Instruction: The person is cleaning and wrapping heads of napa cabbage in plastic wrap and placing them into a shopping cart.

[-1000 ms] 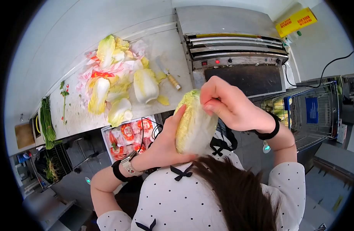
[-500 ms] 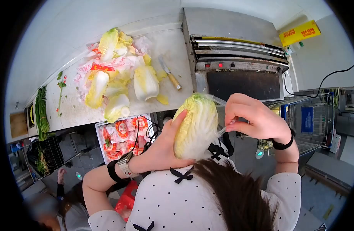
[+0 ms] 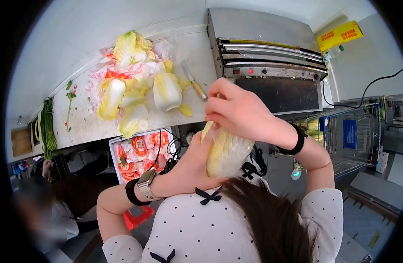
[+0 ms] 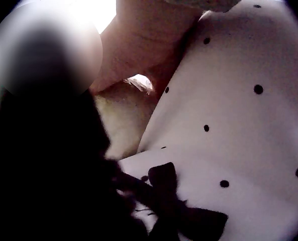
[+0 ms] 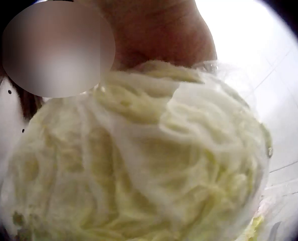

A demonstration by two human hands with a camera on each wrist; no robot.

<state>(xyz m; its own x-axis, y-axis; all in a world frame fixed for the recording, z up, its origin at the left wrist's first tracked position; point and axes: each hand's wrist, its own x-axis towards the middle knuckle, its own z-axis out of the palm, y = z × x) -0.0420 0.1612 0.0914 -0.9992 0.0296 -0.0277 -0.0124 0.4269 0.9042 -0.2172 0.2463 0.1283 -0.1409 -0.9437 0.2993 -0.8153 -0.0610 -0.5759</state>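
Observation:
In the head view a napa cabbage (image 3: 225,153) is held against the chest, with clear film over part of it. My left hand (image 3: 190,164) grips its left side, thumb and fingers spread round it. Over its top end lies my right hand (image 3: 241,111), fingers curled and pinching at the film; the fingertips are partly hidden. The right wrist view shows the cabbage (image 5: 139,155) close up, film clinging to its leaves. Dark and blurred, the left wrist view shows a strip of cabbage (image 4: 121,118) beside the dotted shirt.
Another cabbage (image 3: 167,92), loose leaves (image 3: 111,100) and a knife (image 3: 195,83) lie on the counter (image 3: 83,125). A wrapping machine (image 3: 271,65) stands behind. Below the counter is a box of red-and-white packs (image 3: 139,147); a cart (image 3: 355,136) stands right, a person (image 3: 63,219) lower left.
My right hand first moved away to the right, drawing film out from the cabbage, then came back left across its top. The left hand kept its grip. Someone at lower left has come further into view.

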